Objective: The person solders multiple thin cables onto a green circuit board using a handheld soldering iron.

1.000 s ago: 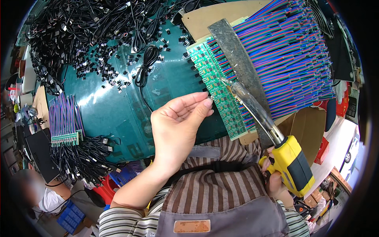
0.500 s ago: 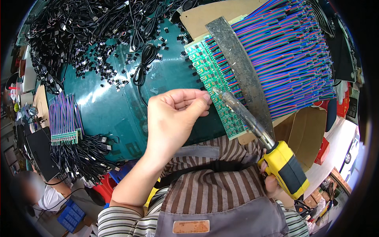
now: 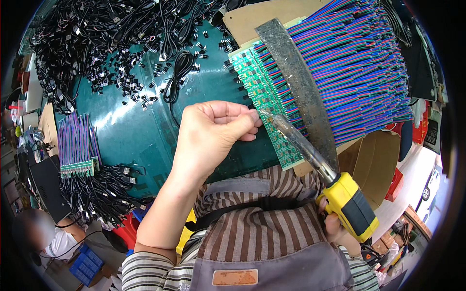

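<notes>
My left hand [image 3: 206,133] is closed, thumb and forefinger pinched together at the left edge of a green circuit board panel [image 3: 262,92]. Whatever sits in the pinch is too small or hidden to name. My right hand [image 3: 332,226], partly covered, grips a yellow and black soldering gun [image 3: 350,201]. Its metal barrel slants up and left, and the tip is over the panel's edge, just beside my left fingertips. Across the panel lies a dark, worn metal bar [image 3: 302,85]. Rows of blue, red, green and black wires [image 3: 361,82] run out from under it to the right. Small black connectors line the panel's left edge.
A heap of black cables [image 3: 97,34] covers the far left, with loose small black connectors [image 3: 128,77] before it. Nearer left lies a wired board strip [image 3: 77,167] with more cables. An open cardboard box [image 3: 376,160] stands right. Another person [image 3: 48,237] sits lower left.
My left wrist and forearm have shifted slightly left, while the fingertips stay at the panel's edge. The soldering gun has moved only a touch; its tip remains near the same spot.
</notes>
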Motion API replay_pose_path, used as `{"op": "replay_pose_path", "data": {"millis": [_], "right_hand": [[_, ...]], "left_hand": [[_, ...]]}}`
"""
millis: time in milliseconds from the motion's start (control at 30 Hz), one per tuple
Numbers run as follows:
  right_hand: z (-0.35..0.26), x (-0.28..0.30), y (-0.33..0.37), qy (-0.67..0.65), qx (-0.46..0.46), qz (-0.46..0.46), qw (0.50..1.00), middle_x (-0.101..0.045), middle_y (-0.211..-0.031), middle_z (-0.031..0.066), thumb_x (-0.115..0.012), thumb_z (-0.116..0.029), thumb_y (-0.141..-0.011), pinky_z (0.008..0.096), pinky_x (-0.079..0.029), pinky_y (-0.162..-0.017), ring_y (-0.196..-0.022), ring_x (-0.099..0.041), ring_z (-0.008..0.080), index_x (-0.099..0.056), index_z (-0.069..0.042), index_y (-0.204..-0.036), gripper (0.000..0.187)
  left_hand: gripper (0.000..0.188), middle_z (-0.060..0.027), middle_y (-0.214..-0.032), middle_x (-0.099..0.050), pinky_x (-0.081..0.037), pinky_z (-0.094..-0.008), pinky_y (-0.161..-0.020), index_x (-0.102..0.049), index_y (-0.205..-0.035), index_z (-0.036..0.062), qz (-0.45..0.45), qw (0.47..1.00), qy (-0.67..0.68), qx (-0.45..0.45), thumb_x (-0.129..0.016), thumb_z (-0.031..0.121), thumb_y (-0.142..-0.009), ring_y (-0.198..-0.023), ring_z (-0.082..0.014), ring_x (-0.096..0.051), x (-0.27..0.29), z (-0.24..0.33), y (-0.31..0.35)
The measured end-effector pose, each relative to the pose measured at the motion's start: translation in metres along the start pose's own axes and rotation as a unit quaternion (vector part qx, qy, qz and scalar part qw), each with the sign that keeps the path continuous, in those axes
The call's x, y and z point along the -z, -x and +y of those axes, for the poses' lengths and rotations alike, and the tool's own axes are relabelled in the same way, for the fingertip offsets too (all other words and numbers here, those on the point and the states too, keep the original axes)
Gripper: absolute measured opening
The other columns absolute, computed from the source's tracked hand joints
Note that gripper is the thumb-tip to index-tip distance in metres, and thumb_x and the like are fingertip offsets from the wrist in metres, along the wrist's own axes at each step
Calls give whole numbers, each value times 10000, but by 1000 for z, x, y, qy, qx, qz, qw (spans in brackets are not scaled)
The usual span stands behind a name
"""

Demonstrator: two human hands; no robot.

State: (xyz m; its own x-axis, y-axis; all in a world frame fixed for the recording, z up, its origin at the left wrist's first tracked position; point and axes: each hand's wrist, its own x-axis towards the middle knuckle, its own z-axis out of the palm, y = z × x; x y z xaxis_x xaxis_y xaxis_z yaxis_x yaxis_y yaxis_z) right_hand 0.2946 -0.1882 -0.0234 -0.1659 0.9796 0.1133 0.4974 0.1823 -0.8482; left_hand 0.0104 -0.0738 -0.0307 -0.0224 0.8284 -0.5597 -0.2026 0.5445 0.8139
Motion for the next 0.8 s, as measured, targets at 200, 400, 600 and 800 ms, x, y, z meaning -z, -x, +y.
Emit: {"op": "replay_pose_path", "data": {"millis": [200,400,600,800], "right_hand": [[-2,4,3,23,-54,-25,998,-674,-861,165,-681,-173,-693,371,-563,-685,-766,-677,323,-692,24,-866,262],[-6,3,0,28,-9,-11,999,-665,-865,149,-673,-161,-698,359,-552,-682,-756,-669,314,-682,16,-884,257],[3,16,14,3,-58,-45,997,-654,-896,142,-674,-283,-766,365,-526,-711,-790,-650,309,-670,13,-934,340],[-12,15,-3,-24,-79,-59,995,-644,-1001,202,-662,-384,-829,391,-503,-805,-900,-639,332,-657,34,-1006,455]], "left_hand": [[185,-143,-847,-720,-581,-263,-664,-691,-918,-75,-5,1000,11,-6,-741,87,-847,-705,-161,-691,1,0,-1],[191,-147,-853,-720,-581,-259,-661,-681,-921,-78,-5,1000,7,-1,-743,88,-847,-703,-162,-692,1,0,-2],[195,-144,-849,-721,-576,-251,-658,-683,-925,-73,-14,1000,14,4,-747,92,-845,-703,-154,-691,3,1,-2],[200,-140,-842,-720,-574,-247,-653,-689,-913,-72,-10,1000,13,-4,-755,103,-842,-700,-149,-688,4,-1,-3]]}}
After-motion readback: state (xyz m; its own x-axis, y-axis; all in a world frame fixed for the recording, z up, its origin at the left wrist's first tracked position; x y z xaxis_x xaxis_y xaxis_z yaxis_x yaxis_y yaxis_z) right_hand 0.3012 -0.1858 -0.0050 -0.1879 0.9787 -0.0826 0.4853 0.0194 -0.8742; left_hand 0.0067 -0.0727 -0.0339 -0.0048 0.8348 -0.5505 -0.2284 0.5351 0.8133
